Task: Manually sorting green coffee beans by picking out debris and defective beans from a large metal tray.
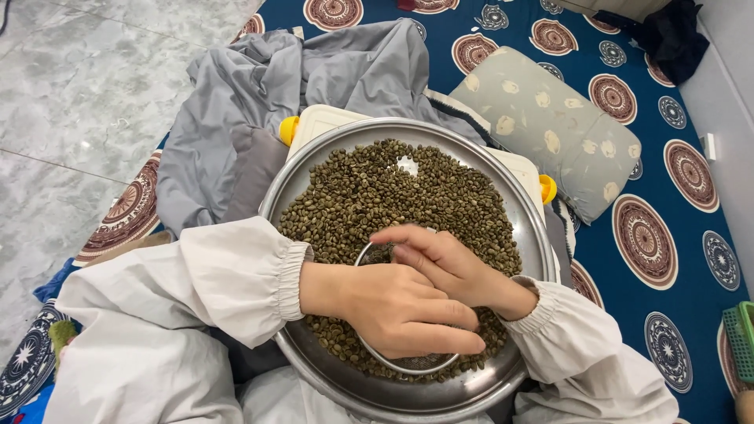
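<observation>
Both hands sit low in the big steel pan (528, 235). My left hand (400, 306) curls around a small wire sieve (408, 363), fingers pressed along its near rim, while my right hand (444, 263) hovers above with fingertips pinched together, on a bean perhaps, though I cannot tell. The pan rests on a white box (330, 119) over rumpled grey cloth (259, 102), so a hard push could tip it. Green coffee beans (393, 188) heap near the rim and could spill. The sieve lies directly under my left palm.
</observation>
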